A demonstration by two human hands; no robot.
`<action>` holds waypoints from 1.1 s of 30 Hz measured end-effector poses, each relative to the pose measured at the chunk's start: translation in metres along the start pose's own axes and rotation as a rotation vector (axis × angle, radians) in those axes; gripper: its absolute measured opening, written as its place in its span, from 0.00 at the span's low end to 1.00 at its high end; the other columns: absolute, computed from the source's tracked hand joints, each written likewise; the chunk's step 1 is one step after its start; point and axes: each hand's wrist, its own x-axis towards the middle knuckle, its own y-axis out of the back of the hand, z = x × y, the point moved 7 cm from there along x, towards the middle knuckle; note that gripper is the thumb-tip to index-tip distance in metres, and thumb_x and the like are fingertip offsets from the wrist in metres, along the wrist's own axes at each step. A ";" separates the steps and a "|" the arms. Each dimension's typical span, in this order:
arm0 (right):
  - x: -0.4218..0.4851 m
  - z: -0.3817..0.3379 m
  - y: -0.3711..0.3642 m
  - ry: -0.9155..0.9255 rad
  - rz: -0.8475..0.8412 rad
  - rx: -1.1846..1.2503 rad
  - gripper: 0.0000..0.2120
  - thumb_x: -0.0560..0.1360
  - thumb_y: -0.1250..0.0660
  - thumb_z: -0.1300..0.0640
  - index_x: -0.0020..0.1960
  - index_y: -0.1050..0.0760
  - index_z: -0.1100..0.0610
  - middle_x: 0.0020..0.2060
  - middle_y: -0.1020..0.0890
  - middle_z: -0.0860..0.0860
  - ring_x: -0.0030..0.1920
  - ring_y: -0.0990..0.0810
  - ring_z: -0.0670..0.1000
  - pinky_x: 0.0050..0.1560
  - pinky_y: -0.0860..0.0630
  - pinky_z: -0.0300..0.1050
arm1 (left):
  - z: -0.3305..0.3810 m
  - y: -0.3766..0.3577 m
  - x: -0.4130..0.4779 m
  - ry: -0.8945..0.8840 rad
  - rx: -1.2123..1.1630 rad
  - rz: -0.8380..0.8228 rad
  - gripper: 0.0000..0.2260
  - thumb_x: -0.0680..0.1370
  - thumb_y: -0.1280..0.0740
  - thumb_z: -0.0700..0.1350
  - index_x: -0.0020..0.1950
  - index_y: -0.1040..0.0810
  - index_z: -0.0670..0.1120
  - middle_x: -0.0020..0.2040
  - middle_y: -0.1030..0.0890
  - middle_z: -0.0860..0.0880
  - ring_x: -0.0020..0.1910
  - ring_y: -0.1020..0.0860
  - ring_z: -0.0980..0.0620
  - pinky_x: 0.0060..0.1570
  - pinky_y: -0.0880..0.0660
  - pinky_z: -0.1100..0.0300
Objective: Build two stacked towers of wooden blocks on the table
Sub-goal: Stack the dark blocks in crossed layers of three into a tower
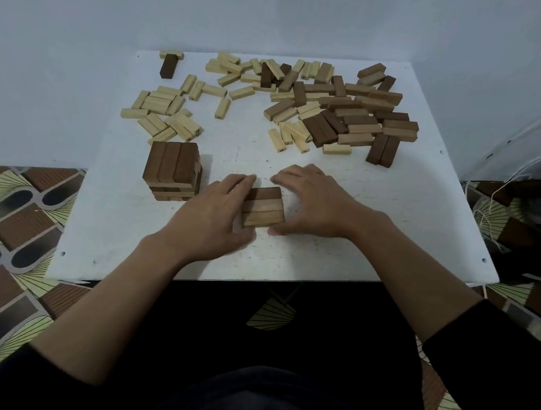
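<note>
three-block layer [263,207], long axes running left-right

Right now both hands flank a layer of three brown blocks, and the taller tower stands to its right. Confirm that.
One thing is wrong: the tower stands to the left of the layer of brown blocks, not its right, as the head view shows. The left hand and right hand do flank that layer.

— Where is room left on the white worktop [404,219]?
— Along the near edge and right side.
— What is blocked?
— The far half, by loose pale and brown wooden blocks [347,114]; the left, by a stacked brown-block tower [171,170].
</note>
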 end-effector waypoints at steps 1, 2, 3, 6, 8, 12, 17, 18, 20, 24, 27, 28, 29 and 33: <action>0.000 -0.001 0.000 0.005 0.005 -0.008 0.46 0.66 0.26 0.31 0.76 0.36 0.50 0.72 0.33 0.45 0.71 0.37 0.51 0.69 0.34 0.58 | 0.000 -0.001 0.000 0.006 -0.007 -0.007 0.41 0.76 0.28 0.55 0.82 0.44 0.45 0.77 0.35 0.48 0.70 0.30 0.45 0.61 0.28 0.52; 0.001 -0.001 0.000 0.008 0.010 -0.012 0.44 0.67 0.26 0.32 0.75 0.35 0.50 0.71 0.32 0.45 0.70 0.37 0.51 0.68 0.34 0.57 | 0.000 -0.002 0.000 0.013 -0.019 -0.014 0.40 0.76 0.28 0.55 0.82 0.44 0.46 0.76 0.34 0.49 0.68 0.29 0.46 0.58 0.28 0.53; 0.001 -0.001 -0.001 0.011 0.017 -0.012 0.42 0.67 0.26 0.33 0.74 0.33 0.50 0.70 0.32 0.44 0.69 0.37 0.50 0.68 0.33 0.57 | 0.001 -0.002 0.000 0.018 -0.034 -0.017 0.39 0.76 0.28 0.54 0.82 0.43 0.46 0.75 0.33 0.50 0.67 0.28 0.46 0.56 0.28 0.54; 0.002 0.000 -0.002 0.027 0.025 0.003 0.37 0.68 0.26 0.34 0.71 0.29 0.50 0.67 0.31 0.43 0.66 0.36 0.49 0.66 0.33 0.55 | -0.001 -0.004 0.001 0.031 -0.097 -0.026 0.38 0.76 0.28 0.53 0.81 0.41 0.46 0.74 0.32 0.51 0.64 0.27 0.48 0.54 0.28 0.56; 0.002 -0.001 -0.003 0.043 0.017 0.011 0.35 0.69 0.26 0.35 0.70 0.29 0.50 0.66 0.31 0.43 0.65 0.36 0.48 0.65 0.33 0.54 | -0.003 -0.005 0.002 0.032 -0.142 -0.030 0.38 0.76 0.27 0.51 0.81 0.41 0.46 0.73 0.31 0.51 0.63 0.27 0.49 0.54 0.30 0.58; 0.002 -0.002 -0.004 0.071 -0.003 0.018 0.33 0.70 0.27 0.36 0.68 0.28 0.51 0.65 0.32 0.44 0.63 0.36 0.48 0.63 0.32 0.51 | -0.004 -0.007 0.002 0.032 -0.181 -0.032 0.37 0.76 0.26 0.50 0.80 0.40 0.46 0.72 0.31 0.51 0.63 0.28 0.51 0.53 0.34 0.61; 0.001 -0.002 -0.007 0.085 -0.016 0.037 0.32 0.71 0.27 0.37 0.68 0.29 0.52 0.65 0.33 0.45 0.62 0.33 0.48 0.61 0.32 0.49 | -0.003 -0.007 0.002 0.032 -0.178 -0.054 0.38 0.76 0.26 0.51 0.80 0.41 0.47 0.71 0.31 0.52 0.59 0.29 0.53 0.51 0.33 0.61; 0.000 -0.002 -0.008 0.087 -0.016 0.044 0.32 0.71 0.27 0.37 0.68 0.29 0.52 0.65 0.33 0.45 0.61 0.32 0.47 0.61 0.32 0.49 | -0.002 -0.007 0.002 0.031 -0.177 -0.057 0.38 0.76 0.26 0.52 0.80 0.42 0.47 0.71 0.31 0.52 0.59 0.28 0.53 0.51 0.32 0.61; -0.005 -0.003 -0.006 0.096 0.001 0.085 0.32 0.72 0.26 0.38 0.68 0.29 0.53 0.64 0.33 0.44 0.57 0.32 0.44 0.60 0.33 0.49 | 0.002 -0.002 -0.001 0.015 -0.168 -0.046 0.38 0.76 0.26 0.52 0.80 0.41 0.47 0.70 0.31 0.52 0.56 0.28 0.54 0.50 0.31 0.60; -0.017 -0.014 0.007 0.146 0.107 0.204 0.32 0.70 0.24 0.40 0.68 0.29 0.51 0.62 0.33 0.41 0.52 0.32 0.39 0.57 0.37 0.42 | 0.007 0.026 -0.012 -0.047 -0.133 0.024 0.36 0.75 0.26 0.54 0.79 0.39 0.49 0.68 0.29 0.55 0.50 0.30 0.58 0.49 0.26 0.58; -0.017 -0.029 0.021 0.183 0.164 0.217 0.31 0.70 0.23 0.40 0.68 0.29 0.50 0.62 0.31 0.41 0.55 0.35 0.35 0.58 0.37 0.41 | 0.005 0.053 -0.022 -0.088 -0.137 0.067 0.33 0.74 0.25 0.54 0.76 0.33 0.50 0.66 0.27 0.56 0.55 0.27 0.59 0.52 0.24 0.59; -0.015 -0.036 0.025 0.198 0.181 0.201 0.31 0.70 0.24 0.40 0.68 0.29 0.50 0.62 0.30 0.42 0.55 0.35 0.35 0.59 0.37 0.42 | 0.002 0.062 -0.024 -0.101 -0.129 0.080 0.31 0.74 0.25 0.53 0.74 0.31 0.50 0.65 0.26 0.56 0.56 0.26 0.59 0.52 0.24 0.60; -0.011 -0.044 0.030 0.214 0.201 0.179 0.32 0.70 0.24 0.39 0.68 0.28 0.51 0.62 0.30 0.43 0.56 0.34 0.37 0.61 0.36 0.44 | -0.001 0.073 -0.026 -0.112 -0.115 0.093 0.30 0.73 0.25 0.54 0.72 0.29 0.50 0.64 0.25 0.56 0.56 0.26 0.58 0.53 0.25 0.60; 0.010 -0.072 0.047 0.240 0.282 0.115 0.32 0.69 0.25 0.37 0.66 0.27 0.52 0.60 0.28 0.44 0.60 0.30 0.45 0.62 0.34 0.52 | -0.024 0.108 -0.029 -0.113 -0.074 0.105 0.29 0.70 0.31 0.61 0.68 0.26 0.51 0.59 0.22 0.57 0.55 0.26 0.53 0.54 0.27 0.56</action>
